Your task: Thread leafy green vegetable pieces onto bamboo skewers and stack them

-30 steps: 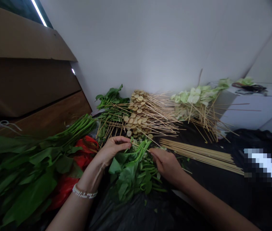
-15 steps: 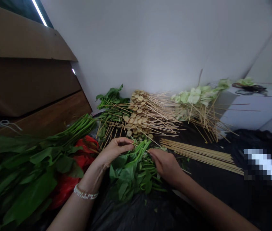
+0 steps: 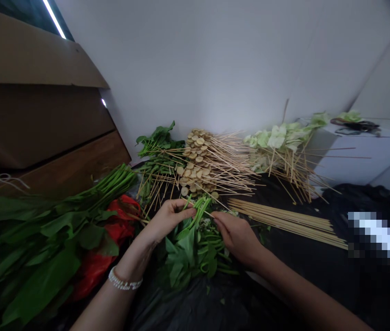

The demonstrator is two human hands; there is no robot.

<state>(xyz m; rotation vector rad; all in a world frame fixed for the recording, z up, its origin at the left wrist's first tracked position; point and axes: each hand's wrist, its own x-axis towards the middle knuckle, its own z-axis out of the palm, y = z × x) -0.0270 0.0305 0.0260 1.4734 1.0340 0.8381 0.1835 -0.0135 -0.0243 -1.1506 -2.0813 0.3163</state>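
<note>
In the middle of the head view, my left hand [image 3: 169, 221] is closed in a pinch on leafy green stems [image 3: 200, 212]. Their broad leaves [image 3: 183, 252] hang down toward me. From the other side, my right hand [image 3: 238, 234] pinches a thin bamboo skewer [image 3: 209, 214], which runs crosswise at the stems. Its tip near my left fingers is hard to make out. Loose cut greens [image 3: 213, 257] lie under and between both hands on black plastic sheeting [image 3: 188, 308].
Behind my hands lie skewered round slices [image 3: 196, 172], skewered greens [image 3: 160, 138] and skewered cabbage leaves [image 3: 279, 138]. Bare bamboo skewers [image 3: 287, 223] lie to the right. A big pile of greens [image 3: 43, 257], a red plastic bag [image 3: 103, 262] and a cardboard box [image 3: 36, 124] are left.
My left hand has shifted slightly right along the skewer, and the stems it pinches moved with it. The right hand stays in nearly the same spot.
</note>
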